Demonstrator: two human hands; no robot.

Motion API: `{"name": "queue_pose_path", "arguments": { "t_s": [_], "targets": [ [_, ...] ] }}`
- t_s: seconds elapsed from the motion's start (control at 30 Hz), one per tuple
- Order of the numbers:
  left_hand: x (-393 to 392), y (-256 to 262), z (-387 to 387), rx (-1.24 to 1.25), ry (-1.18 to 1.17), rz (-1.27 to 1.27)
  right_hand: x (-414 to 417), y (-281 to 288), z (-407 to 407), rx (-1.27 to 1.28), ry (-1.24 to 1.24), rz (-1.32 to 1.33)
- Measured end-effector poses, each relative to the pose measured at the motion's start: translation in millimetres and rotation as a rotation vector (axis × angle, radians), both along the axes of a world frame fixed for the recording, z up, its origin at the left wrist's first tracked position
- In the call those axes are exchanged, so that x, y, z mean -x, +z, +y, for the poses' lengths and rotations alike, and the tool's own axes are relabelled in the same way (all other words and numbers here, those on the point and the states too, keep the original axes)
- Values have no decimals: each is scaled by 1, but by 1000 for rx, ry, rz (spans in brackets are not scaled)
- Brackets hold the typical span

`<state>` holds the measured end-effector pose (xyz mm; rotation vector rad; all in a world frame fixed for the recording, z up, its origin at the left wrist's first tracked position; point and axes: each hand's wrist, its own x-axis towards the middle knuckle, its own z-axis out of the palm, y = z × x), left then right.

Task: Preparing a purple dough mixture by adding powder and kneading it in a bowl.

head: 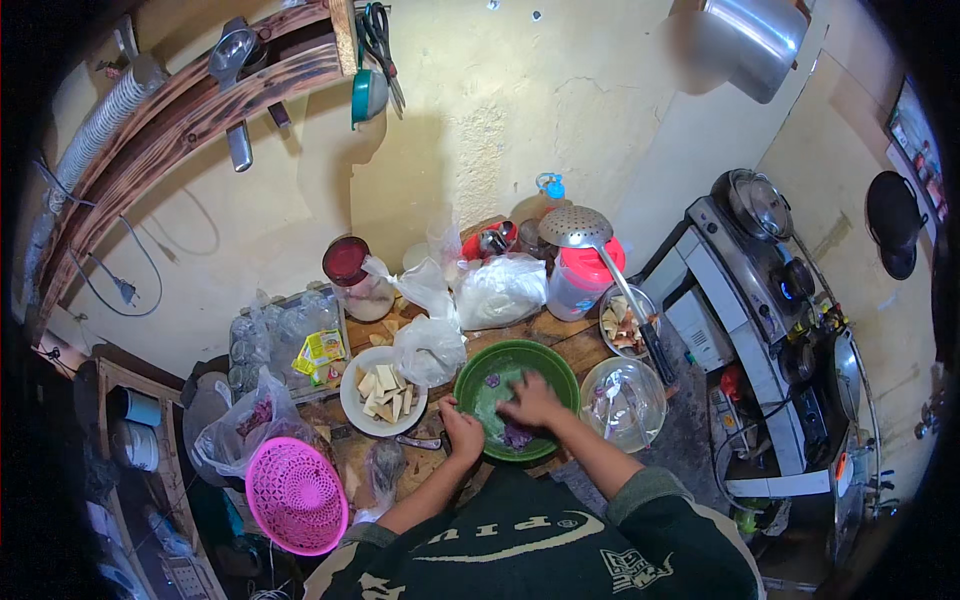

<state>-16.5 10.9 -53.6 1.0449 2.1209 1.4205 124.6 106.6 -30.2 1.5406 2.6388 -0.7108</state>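
A green plastic basin (566, 360) stands on the wooden table in front of me, with a purple mass (517, 436) at its near side and a smaller purple lump (492, 380) farther back. Over the inside of the basin is my right hand (534, 401), slightly blurred, fingers spread and pointing down; whether it touches the contents is unclear. My left hand (461, 431) grips the basin's left rim. Left of the basin, a white bowl (351, 409) holds pale cut wedges. A knife (420, 442) lies between bowl and basin, partly hidden near my left hand.
A clear plastic bowl (649, 420) and a steel bowl of pieces (628, 322) stand right, a long-handled skimmer (577, 226) reaching over the latter. Plastic bags (501, 292) and a pink-lidded container (581, 289) stand behind. A pink basket (296, 495) is left; a stove (739, 262) has a lit burner.
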Motion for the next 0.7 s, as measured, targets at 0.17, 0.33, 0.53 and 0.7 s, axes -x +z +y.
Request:
{"name": "queue_pose_path", "arguments": {
  "t_s": [0.17,0.33,0.53,0.7],
  "targets": [
    [2,-2,-2,-5,28,21,-2,3,-46,-153,111,-157],
    [0,10,1,-66,20,-43,6,3,-30,-87,68,-190],
    [6,7,-4,-18,4,28,27,4,23,132,15,-204],
    [0,17,0,36,-31,-6,52,22,3,45,-285,-56]
  ]
}}
